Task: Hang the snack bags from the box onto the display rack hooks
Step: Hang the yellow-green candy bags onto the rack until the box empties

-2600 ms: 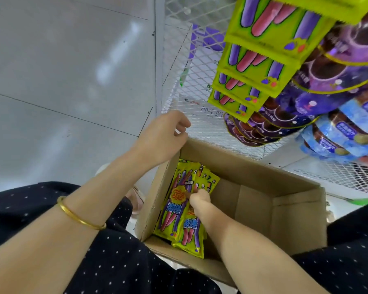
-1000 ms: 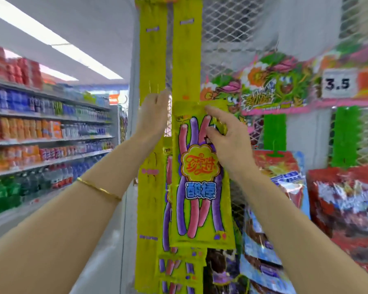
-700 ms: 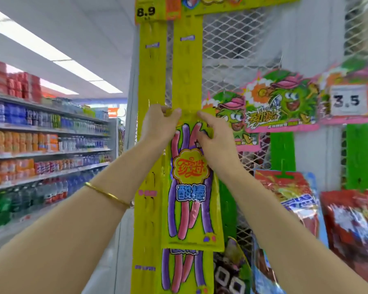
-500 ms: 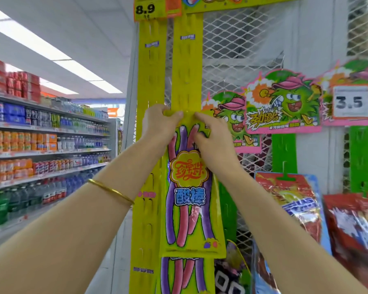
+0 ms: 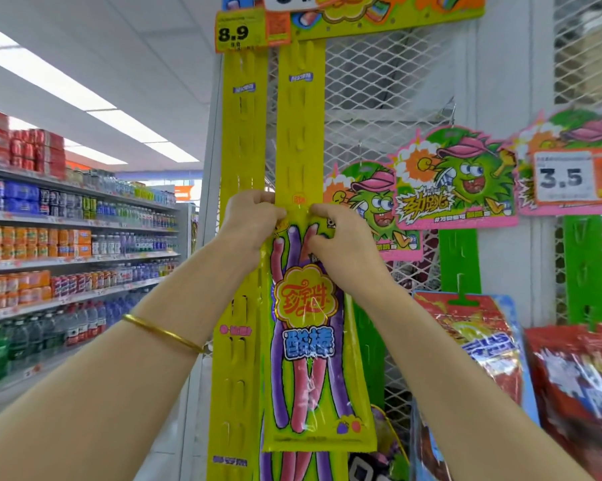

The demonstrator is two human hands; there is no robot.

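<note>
A long yellow snack bag (image 5: pixel 310 348) printed with pink and purple sticks hangs flat against the right one of two yellow hook strips (image 5: pixel 301 133) on the white mesh rack. My left hand (image 5: pixel 249 220) pinches the bag's top left corner. My right hand (image 5: pixel 341 237) pinches its top right corner. Both hold the bag's top edge against the strip, and the hook there is hidden behind my fingers. Another bag of the same kind (image 5: pixel 292 466) hangs just below. The box is out of view.
The left yellow strip (image 5: pixel 242 168) carries no bags at this height. An 8.9 price tag (image 5: pixel 238 33) tops the strips. Green strips (image 5: pixel 460 265) with red snack bags (image 5: pixel 577 394) hang to the right. Drink shelves (image 5: pixel 67 244) line the aisle on the left.
I took a bag from the box on the floor and raised it to the strip. Over the last second both hands closed on its top edge and pressed it against the right strip.
</note>
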